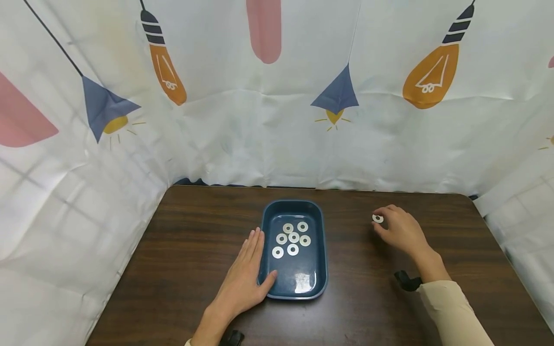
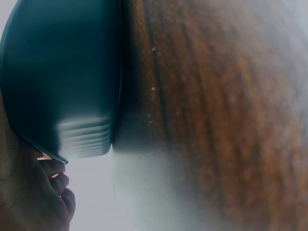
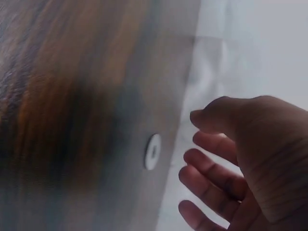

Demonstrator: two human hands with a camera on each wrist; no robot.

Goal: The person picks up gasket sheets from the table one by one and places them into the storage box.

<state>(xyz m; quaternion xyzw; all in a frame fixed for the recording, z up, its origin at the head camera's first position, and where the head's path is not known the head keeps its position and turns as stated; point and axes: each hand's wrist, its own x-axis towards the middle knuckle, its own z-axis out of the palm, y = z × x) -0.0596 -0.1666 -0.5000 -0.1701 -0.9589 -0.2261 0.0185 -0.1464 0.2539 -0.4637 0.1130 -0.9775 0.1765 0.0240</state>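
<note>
The blue tray [image 1: 321,250] sits at the middle of the dark wooden worktop [image 1: 173,269]. Inside the tray, in its far half, lie 7 white washers [image 1: 293,238] in a loose cluster, some touching one another.

The left hand [image 1: 244,276] lies flat on the worktop against the tray's left wall, fingers straight and together, the thumb reaching to the tray's near left corner. Its grip is open and it holds nothing. From the left wrist view the tray's rim [image 2: 62,86] fills the upper left, with the fingertips [image 2: 60,185] just under the edge.

The right hand [image 1: 400,230] rests well to the right of the tray, near the worktop's far right part. Its fingers are loosely curved around a single washer [image 1: 378,218] that lies on the worktop at the fingertips. In the right wrist view that washer [image 3: 152,151] lies flat on the wood with a visible gap between it and the fingers [image 3: 207,166], so the grip is open, and the washer is close by but not pinched.

A white curtain [image 1: 259,134] printed with orange bulbs and blue lamp shades hangs behind and beside the tray's worktop.
</note>
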